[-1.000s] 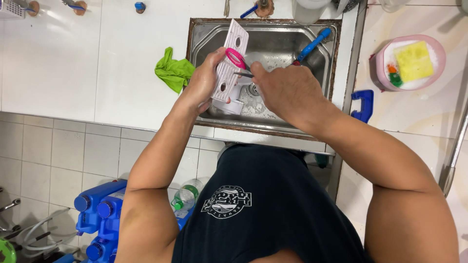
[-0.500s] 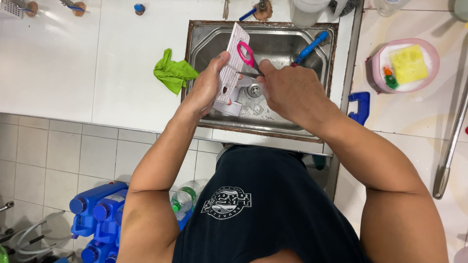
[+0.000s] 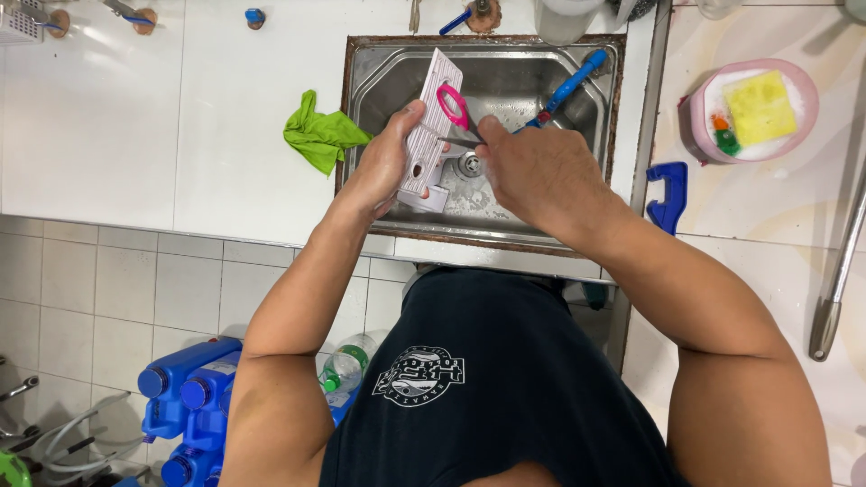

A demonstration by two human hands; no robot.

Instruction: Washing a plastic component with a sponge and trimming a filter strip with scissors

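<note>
Head view showed the left hand (image 3: 390, 167) gripping a white ribbed tray (image 3: 428, 135) upright over the steel sink (image 3: 361, 72), while the right hand (image 3: 534, 171) pinched pink-handled scissors (image 3: 456, 110) against it, near a green rag (image 3: 317, 132).

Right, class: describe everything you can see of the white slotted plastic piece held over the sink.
The white slotted piece is a long, flat, rigid-looking plastic panel with rows of narrow ribs or slots and a round hole near its lower end. It is tilted on edge above the steel sink. The left hand grips its lower half from the side. A pink-handled tool, seemingly scissors, lies against its face, worked by the right hand. Whether it is wet cannot be told.
</note>
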